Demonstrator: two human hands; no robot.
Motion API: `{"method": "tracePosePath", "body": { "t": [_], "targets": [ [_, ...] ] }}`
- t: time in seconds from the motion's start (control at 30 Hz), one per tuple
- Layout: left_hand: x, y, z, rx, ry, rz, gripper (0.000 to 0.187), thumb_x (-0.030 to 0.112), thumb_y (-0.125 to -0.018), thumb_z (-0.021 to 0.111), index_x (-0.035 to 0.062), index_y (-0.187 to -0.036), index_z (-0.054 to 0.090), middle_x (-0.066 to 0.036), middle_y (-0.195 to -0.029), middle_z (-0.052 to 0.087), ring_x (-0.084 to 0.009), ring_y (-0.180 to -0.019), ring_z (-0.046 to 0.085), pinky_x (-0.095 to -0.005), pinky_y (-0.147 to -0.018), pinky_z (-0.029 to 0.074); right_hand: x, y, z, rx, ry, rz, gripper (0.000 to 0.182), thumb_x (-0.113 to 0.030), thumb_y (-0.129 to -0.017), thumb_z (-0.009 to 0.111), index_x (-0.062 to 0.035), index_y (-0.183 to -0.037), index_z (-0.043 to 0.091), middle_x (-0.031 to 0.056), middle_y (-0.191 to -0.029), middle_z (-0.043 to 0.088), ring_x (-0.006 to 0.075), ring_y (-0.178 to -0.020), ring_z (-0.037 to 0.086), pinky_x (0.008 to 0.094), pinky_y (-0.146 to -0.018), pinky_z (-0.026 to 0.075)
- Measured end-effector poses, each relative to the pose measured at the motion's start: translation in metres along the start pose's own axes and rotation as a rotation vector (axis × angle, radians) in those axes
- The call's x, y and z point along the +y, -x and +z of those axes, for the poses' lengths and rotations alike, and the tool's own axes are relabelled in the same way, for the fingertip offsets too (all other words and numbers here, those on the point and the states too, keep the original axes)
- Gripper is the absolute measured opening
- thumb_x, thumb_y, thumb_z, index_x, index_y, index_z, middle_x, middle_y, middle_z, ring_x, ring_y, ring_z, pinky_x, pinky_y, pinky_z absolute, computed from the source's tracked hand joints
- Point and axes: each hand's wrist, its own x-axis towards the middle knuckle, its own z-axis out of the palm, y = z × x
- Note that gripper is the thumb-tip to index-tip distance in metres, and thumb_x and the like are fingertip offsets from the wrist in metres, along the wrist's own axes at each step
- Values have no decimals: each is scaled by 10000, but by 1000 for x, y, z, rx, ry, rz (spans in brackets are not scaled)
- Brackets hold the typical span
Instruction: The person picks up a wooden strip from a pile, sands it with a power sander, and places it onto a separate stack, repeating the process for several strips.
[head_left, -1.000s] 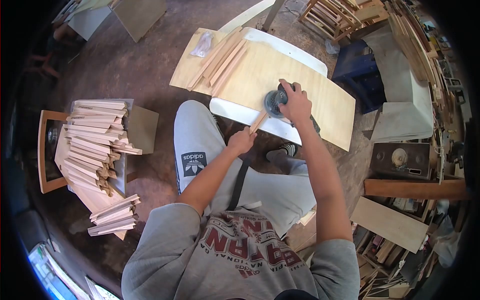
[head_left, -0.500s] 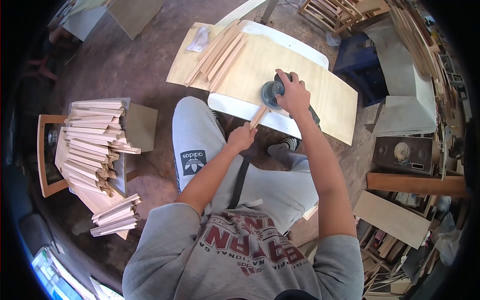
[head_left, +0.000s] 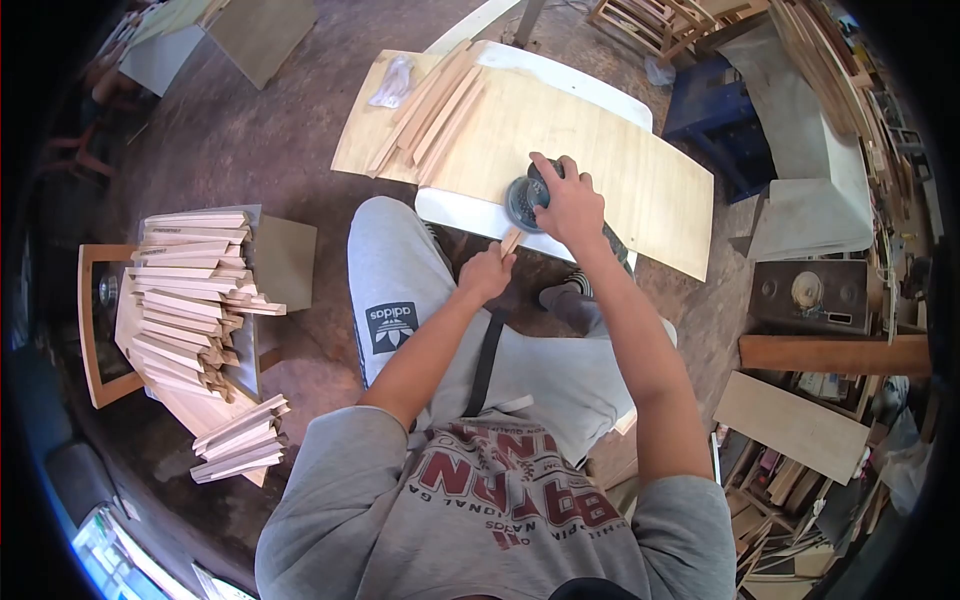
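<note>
My right hand (head_left: 570, 204) grips a round power sander (head_left: 522, 203) and presses it down on the near end of a thin wooden strip (head_left: 511, 241). My left hand (head_left: 486, 273) holds the strip's lower end. The strip lies on a plywood sheet (head_left: 620, 170) resting on a white tabletop (head_left: 462, 213). Most of the strip is hidden under the sander and my hands.
Several loose wooden strips (head_left: 435, 105) and a plastic bag (head_left: 391, 82) lie at the sheet's far left. A tall stack of strips (head_left: 190, 295) sits on a stool at left, a smaller bundle (head_left: 240, 438) below it. Boards and a blue stool (head_left: 712, 115) crowd the right.
The sander and my right hand have slid left and toward me along the strip. My left hand has stayed on the strip's end. The view shifted slightly.
</note>
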Motion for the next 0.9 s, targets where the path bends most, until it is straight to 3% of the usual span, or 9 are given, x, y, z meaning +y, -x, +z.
{"method": "tracePosePath", "body": {
  "t": [0.2, 0.4, 0.6, 0.73, 0.9],
  "targets": [
    [-1, 1, 2, 10, -26, 5, 401, 395, -1060, 517, 0, -1107, 567, -284, -948, 730, -482, -949, 705, -604, -849, 535, -10, 22, 4, 19, 18, -40, 902, -194, -719, 879, -385, -1496, 463, 133, -1455, 535, 373, -1082, 666, 466, -753, 630],
    [-3, 1, 2, 22, -48, 12, 387, 380, -1056, 526, -1, -1101, 568, -288, -939, 732, -483, -940, 708, -602, -846, 538, -16, 34, 5, 62, 4, -97, 889, -160, -693, 882, -362, -1465, 491, 136, -1355, 557, 366, -999, 667, 430, -658, 623],
    [0, 1, -1, 21, -57, 9, 398, 387, -1054, 532, -7, -1093, 577, -293, -935, 733, -486, -934, 710, -600, -849, 538, -5, 28, 7, 95, -9, -72, 890, -164, -693, 881, -363, -1466, 491, 132, -1370, 553, 370, -1006, 667, 442, -672, 623],
    [4, 2, -3, 34, -60, 6, 418, 399, -1054, 529, -13, -1096, 585, -297, -939, 732, -489, -935, 709, -602, -855, 536, 8, 10, 2, 57, -3, 40, 899, -183, -714, 879, -375, -1494, 476, 129, -1399, 557, 370, -1045, 670, 472, -745, 628],
    [2, -1, -2, 23, -42, 0, 430, 407, -1057, 519, -14, -1106, 589, -309, -945, 726, -497, -940, 704, -610, -864, 529, 2, 24, 1, 50, -13, -15, 896, -185, -714, 877, -379, -1494, 482, 125, -1392, 557, 372, -1066, 663, 472, -751, 628]
  ]
}}
